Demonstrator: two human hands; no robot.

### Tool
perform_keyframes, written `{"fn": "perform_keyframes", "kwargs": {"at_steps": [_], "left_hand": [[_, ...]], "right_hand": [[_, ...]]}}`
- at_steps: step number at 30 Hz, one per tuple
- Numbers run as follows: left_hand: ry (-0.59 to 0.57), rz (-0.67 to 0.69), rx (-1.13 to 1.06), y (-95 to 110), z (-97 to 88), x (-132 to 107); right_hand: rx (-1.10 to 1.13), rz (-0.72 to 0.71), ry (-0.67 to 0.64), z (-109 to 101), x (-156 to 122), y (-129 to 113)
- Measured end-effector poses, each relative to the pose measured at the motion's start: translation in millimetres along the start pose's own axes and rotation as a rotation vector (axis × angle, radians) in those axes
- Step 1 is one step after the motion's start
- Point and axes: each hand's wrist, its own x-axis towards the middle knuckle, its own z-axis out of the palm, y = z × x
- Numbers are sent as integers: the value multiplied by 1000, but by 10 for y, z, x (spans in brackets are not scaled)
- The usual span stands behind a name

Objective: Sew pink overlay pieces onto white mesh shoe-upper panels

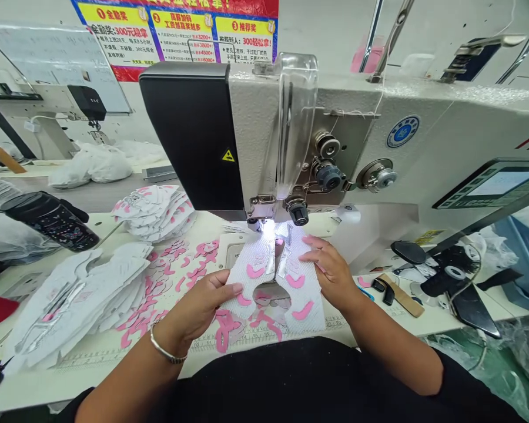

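Note:
A white mesh shoe upper (308,288) with pink curved patches and silver strips lies under the lit needle area of a sewing machine (255,129). My left hand (207,296) pinches its left edge between thumb and fingers. On the opposite edge, my right hand (330,267) has its fingers spread, the fingertips resting on the mesh. Through the cut-out in the upper's middle, part of the table and some pink pieces show. The needle itself is lost in the lamp's glare.
Loose pink curved pieces (176,270) litter the table left of the machine. Beyond them are two stacks of white uppers, one near (83,299) and one far (158,211), and a black tumbler (50,220). Thread spools (445,282), a phone (474,308) and a blue bin (524,264) are at right.

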Motion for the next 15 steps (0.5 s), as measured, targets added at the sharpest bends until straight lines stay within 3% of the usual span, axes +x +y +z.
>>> {"fn": "perform_keyframes", "kwargs": {"at_steps": [4, 7, 10, 12, 13, 15], "left_hand": [[-43, -12, 43, -30, 33, -66], [-80, 9, 99, -61, 33, -106], [-77, 78, 215, -50, -110, -122], [97, 142, 405, 1, -331, -145], [263, 158, 539, 37, -474, -172], [726, 56, 946, 108, -792, -273]], "right_hand": [[137, 130, 30, 94, -55, 88], [327, 371, 109, 216, -169, 262], [447, 620, 179, 324, -323, 484], [449, 682, 201, 350, -417, 602], [448, 705, 206, 347, -455, 643], [445, 743, 207, 320, -510, 686]]}}
